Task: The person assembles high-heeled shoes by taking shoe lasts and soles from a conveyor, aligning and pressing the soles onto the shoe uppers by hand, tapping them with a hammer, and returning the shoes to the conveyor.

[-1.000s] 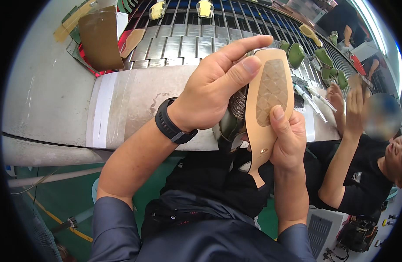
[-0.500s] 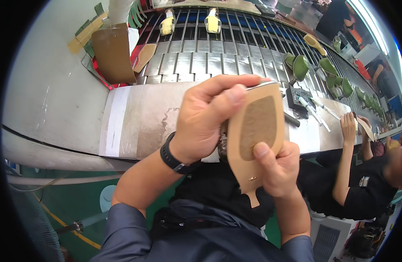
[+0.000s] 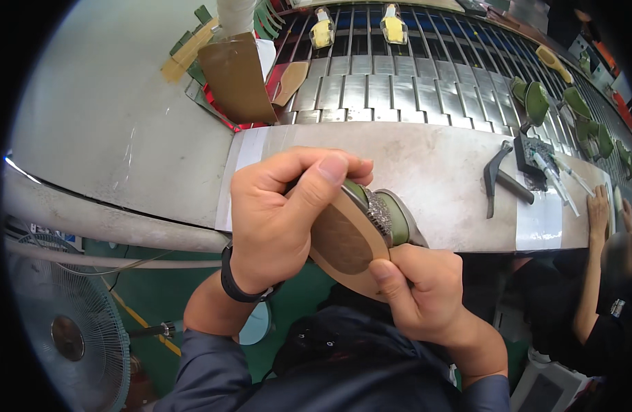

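Between my hands are a tan insole [image 3: 374,238] with a darker oval patch and a green shoe [image 3: 397,223] with a glittery strap [image 3: 378,211]. The insole's patched face is toward me, and the shoe shows along its far edge. Closed round the toe end, my left hand [image 3: 278,213] lays its thumb on top. My right hand [image 3: 429,292] pinches the narrower heel end, thumb on the insole. The fingers hide both ends, so I cannot tell whether the insole is seated in the shoe.
On the light worktop [image 3: 446,165] lie a hammer-like tool [image 3: 494,175] and, beside a dark block [image 3: 532,154], slim white brushes [image 3: 553,180]. Green shoes [image 3: 536,103] stand on the slatted metal conveyor [image 3: 398,93]. A co-worker's hand [image 3: 597,213] is at right, a fan [image 3: 72,329] at lower left.
The insole has turned, its toe end swinging left and lower, and the green shoe behind it has come into sight. My view has shifted left, so the surroundings sit farther right.
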{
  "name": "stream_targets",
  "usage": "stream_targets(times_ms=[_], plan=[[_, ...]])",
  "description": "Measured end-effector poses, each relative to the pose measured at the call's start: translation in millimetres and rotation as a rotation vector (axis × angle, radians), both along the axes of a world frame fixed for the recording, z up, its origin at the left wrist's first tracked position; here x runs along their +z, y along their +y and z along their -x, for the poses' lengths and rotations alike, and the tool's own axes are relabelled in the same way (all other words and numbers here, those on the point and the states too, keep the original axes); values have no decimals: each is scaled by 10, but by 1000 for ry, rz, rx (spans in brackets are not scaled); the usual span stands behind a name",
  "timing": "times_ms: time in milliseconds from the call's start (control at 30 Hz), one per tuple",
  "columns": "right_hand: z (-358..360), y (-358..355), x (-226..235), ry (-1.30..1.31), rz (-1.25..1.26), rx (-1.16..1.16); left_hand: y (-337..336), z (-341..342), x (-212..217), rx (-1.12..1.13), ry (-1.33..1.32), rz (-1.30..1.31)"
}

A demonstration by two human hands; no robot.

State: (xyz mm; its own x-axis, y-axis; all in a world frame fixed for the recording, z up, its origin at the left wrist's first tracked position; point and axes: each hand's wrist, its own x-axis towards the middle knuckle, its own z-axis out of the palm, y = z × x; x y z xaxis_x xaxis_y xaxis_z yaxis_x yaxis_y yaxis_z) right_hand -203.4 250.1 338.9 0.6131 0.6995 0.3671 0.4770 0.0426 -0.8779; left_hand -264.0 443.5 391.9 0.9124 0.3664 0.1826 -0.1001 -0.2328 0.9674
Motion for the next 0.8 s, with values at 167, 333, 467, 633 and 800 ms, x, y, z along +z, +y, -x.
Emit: stream_targets(times_ms=[167, 333, 467, 633, 800], plan=[[23, 101, -15, -95, -53, -19, 48, 12, -29, 72, 0, 23], [-16, 119, 2, 11, -30, 8, 23, -9, -21, 97, -13, -42], [-1, 99, 42, 97, 5, -18, 0, -8, -12, 73, -24, -171], [-206, 43, 97, 261, 6, -43, 145, -541, 143, 0, 90, -281], [-646, -19, -79, 590, -84, 24, 305, -1172, -180, -411, -162, 510]])
